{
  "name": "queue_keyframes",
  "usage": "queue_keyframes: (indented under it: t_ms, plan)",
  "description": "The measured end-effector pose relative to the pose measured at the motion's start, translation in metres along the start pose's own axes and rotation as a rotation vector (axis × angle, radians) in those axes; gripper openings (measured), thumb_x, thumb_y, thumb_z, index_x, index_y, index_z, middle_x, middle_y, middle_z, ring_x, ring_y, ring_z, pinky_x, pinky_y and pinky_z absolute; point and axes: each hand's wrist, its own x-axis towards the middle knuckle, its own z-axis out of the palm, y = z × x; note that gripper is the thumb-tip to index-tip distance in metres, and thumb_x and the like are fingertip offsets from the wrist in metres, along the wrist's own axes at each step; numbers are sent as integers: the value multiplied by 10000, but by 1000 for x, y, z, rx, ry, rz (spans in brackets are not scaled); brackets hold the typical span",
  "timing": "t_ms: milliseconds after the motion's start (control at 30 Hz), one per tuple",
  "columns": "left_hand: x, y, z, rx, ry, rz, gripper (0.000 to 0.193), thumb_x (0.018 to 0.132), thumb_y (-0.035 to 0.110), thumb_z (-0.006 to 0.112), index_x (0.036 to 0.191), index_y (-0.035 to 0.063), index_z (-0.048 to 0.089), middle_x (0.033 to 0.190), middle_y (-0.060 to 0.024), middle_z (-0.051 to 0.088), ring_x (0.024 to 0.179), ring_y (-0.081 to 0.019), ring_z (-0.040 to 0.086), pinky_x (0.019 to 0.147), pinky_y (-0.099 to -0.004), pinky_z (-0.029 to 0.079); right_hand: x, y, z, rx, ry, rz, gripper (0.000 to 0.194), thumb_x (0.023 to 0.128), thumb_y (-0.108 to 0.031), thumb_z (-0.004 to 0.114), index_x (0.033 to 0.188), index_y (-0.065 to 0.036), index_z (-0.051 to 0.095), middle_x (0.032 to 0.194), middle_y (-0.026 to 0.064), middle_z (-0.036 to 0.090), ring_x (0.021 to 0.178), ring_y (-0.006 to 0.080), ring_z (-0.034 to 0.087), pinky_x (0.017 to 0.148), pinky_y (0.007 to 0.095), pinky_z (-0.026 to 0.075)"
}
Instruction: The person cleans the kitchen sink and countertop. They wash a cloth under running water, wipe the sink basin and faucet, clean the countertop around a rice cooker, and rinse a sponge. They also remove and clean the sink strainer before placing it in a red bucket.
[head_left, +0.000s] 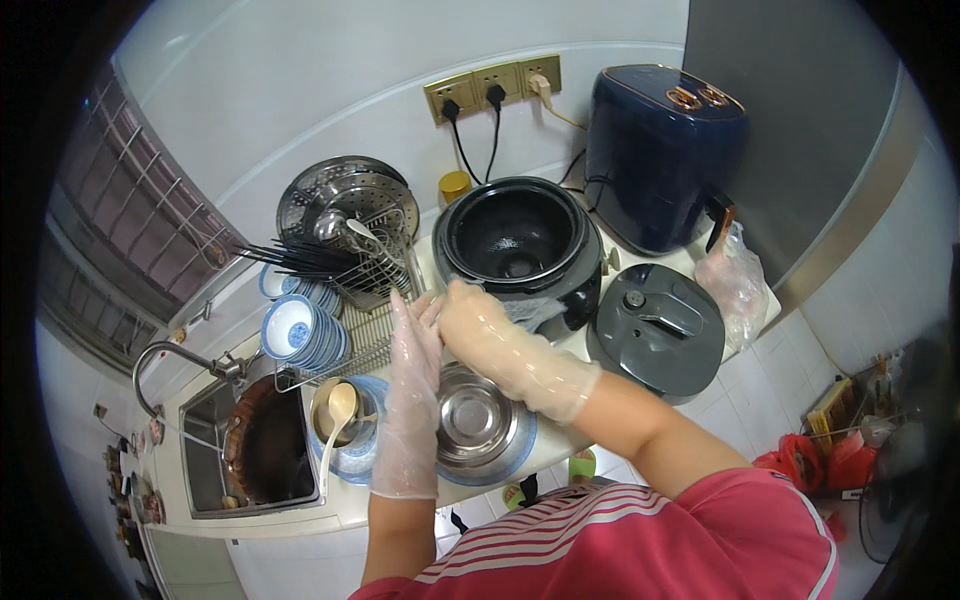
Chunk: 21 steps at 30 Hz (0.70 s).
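My left hand (417, 330), in a clear plastic glove reaching up the forearm, is raised over the dish rack with its fingers extended. Close beside its fingertips is my right hand (463, 304), in a cream-coloured translucent glove, its fingers bent; whether anything is between them is hidden. Behind the right wrist, some crumpled clear plastic (534, 312) lies against the front of an uncovered black electric cooker (517, 232). Under the hands, steel bowls (474, 417) rest on a blue-rimmed plate. A cream ladle (342, 405) lies across a metal pot (322, 412) at the left.
A wire dish rack (367, 337) holds black chopsticks (300, 259), steamer plates (345, 195) and stacked blue-and-white bowls (292, 330). A large brown-rimmed pan (262, 442) fills much of the sink. Right are a grey cooker lid (660, 330), a blue air fryer (660, 165) and a plastic bag (735, 285).
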Motion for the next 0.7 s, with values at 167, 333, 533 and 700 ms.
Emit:
queue_keyframes:
  t_ms: [167,333,533,700]
  plan:
    - [-38,-24,22,100,179,350,524,1004,243,521,1447,3,374,1406,-150,462,1288,-230,450,1096,-330,336,68,-14,-30,152,-247,189,350,913,-296,594,1070,-10,721,1114,252,667,1096,366,637,902,409,526]
    - [3,-50,27,-251,57,140,607,943,111,587,1480,34,314,1366,-125,489,1223,-208,503,1011,-307,417,55,-6,-41,469,-136,291,484,921,-398,552,1140,27,622,1063,259,671,1011,432,641,909,444,508]
    - [76,-40,12,754,211,521,372,908,139,634,1251,12,568,1242,-150,553,1179,-283,537,1026,-367,427,-35,31,-23,353,643,-327,330,825,-44,637,1140,49,610,1171,211,601,1060,390,600,913,438,496]
    - [147,15,26,891,214,700,346,801,-26,675,1139,48,656,1254,-177,546,1195,-328,526,1042,-362,416,-66,76,-3,154,529,-395,395,735,-13,675,1120,56,618,1096,176,603,1058,352,596,933,452,495]
